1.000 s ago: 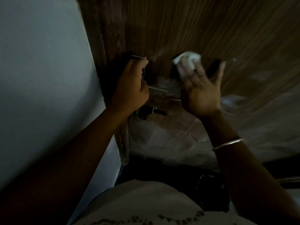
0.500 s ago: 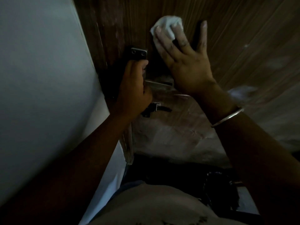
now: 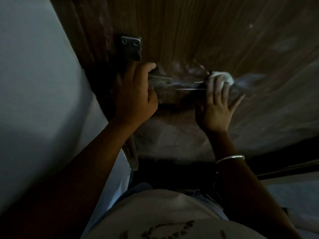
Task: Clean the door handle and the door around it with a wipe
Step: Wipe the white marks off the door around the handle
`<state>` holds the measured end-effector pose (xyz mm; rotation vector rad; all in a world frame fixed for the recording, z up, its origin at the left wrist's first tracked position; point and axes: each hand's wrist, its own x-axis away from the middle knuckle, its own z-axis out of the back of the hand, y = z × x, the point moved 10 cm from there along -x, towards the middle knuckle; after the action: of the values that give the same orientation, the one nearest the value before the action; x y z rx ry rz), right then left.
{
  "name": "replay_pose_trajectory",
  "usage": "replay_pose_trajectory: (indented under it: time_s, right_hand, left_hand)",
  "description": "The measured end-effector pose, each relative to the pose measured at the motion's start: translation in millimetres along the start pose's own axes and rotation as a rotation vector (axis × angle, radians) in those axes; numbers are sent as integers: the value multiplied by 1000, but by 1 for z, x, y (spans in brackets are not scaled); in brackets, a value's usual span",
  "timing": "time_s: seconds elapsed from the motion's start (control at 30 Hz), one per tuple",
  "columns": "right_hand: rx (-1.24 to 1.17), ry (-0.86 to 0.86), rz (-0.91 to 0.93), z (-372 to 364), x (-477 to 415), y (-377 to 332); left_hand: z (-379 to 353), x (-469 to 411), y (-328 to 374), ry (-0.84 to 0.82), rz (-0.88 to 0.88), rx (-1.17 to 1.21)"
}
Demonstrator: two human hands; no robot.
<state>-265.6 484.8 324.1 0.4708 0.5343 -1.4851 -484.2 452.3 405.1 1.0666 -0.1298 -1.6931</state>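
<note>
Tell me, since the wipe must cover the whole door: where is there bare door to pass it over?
Bare door lies above the wipe and right of the metal plate, and again below both hands. It is crowded around the handle, between the left hand and the right hand.

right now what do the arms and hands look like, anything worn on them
Both forearms are bare, with no sleeves in view. The left hand carries nothing visible: no ring, watch or band. The right hand has a thin silver bangle round the wrist. No gloves on either. The dim light hides finer detail.
</note>
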Motion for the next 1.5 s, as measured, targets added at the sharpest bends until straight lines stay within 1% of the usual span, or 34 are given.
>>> replay_pose_trajectory:
  time_s: [0.07,0.1,0.13,0.23,0.27,0.3,0.43,0.53,0.6,0.67,0.77,0.83,0.9,1.0,1.07,1.1,1.2,1.23,1.27,1.3,1.4,1.43,1.5]
  right_hand:
    - [-61,26,-175,5,-5,18]
    - [-106,23,-218,5,-5,15]
    - [-141,10,-200,2,-5,1]
    - [-144,-60,63,-13,5,-46]
    - [-137,-72,101,-16,8,-48]
    - [-147,-72,76,-18,9,-40]
    - [-337,-48,-318,-16,15,20]
    - [-490,95,-513,2,3,58]
    - [-523,177,-571,16,-7,79]
    - [-480,152,-496,18,-9,74]
    - [-435,-25,-298,-3,7,32]
    - [-461,-70,-278,-11,16,20]
    - [-475,-5,-296,0,7,25]
    - [-469,160,-263,26,-18,36]
    - [-449,175,-224,26,-21,30]
    - [-452,133,-229,17,-14,25]
    - [-529,-82,-341,-22,25,16]
    - [-540,-125,-350,-30,33,12]
    - [-529,-143,-313,-33,33,4]
    - [-493,-145,-233,-32,28,-10]
    - [-337,-113,124,-24,8,-77]
    - [-289,-103,214,-23,8,-96]
    - [-202,-93,301,-25,10,-107]
  left_hand:
    - [-6,3,8,-10,-35,-45]
    - [-9,5,11,-17,-52,-45]
    - [-11,6,14,-23,-65,-27]
    - [-19,6,18,-43,-86,9]
    - [-21,6,17,-51,-89,11]
    - [-22,6,16,-57,-91,17]
    - [-22,6,13,-58,-103,32]
    - [-23,6,14,-75,-107,27]
    - [-23,5,14,-81,-95,31]
    - [-23,5,16,-75,-91,16]
    - [-25,6,18,-82,-90,-1]
    - [-26,5,17,-84,-82,-1]
    - [-26,5,15,-87,-74,5]
    - [-25,6,14,-89,-78,-2]
    - [-25,5,14,-97,-83,6]
    - [-26,5,14,-100,-85,12]
    - [-26,5,13,-102,-78,14]
    - [-26,5,12,-98,-73,14]
    - [-25,6,12,-92,-72,16]
    - [-24,6,13,-90,-77,18]
    - [-23,5,13,-101,-89,13]
    - [-22,5,13,-104,-93,5]
    - [-18,4,13,-95,-99,-11]
